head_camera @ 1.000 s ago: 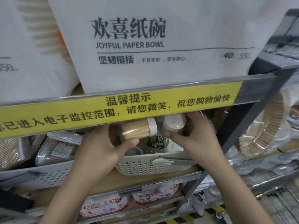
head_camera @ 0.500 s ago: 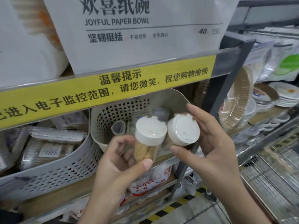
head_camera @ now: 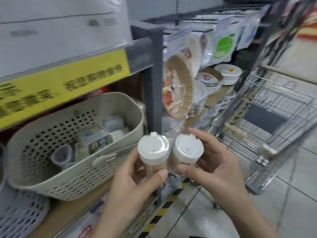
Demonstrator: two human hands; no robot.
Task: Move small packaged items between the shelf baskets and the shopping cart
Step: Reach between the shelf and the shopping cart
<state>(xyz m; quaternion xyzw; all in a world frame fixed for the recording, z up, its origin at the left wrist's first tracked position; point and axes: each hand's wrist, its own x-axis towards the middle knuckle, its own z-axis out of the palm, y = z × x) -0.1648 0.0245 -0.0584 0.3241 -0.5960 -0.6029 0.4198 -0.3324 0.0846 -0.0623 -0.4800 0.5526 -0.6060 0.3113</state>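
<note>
My left hand (head_camera: 130,182) and right hand (head_camera: 212,169) each grip 1 toothpick jar (head_camera: 153,152), side by side between basket (head_camera: 109,170) and shopping cart (head_camera: 274,117). I'd keep both upright, swinging right.

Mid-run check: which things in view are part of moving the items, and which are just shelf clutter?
In the job:
left hand gripping one toothpick jar
right hand gripping the second jar
beige basket
shopping cart

Lying about:
paper plates
yellow notice strip
grey basket

Yellow sign (head_camera: 65,83) above, paper plates (head_camera: 228,73) rt
</note>
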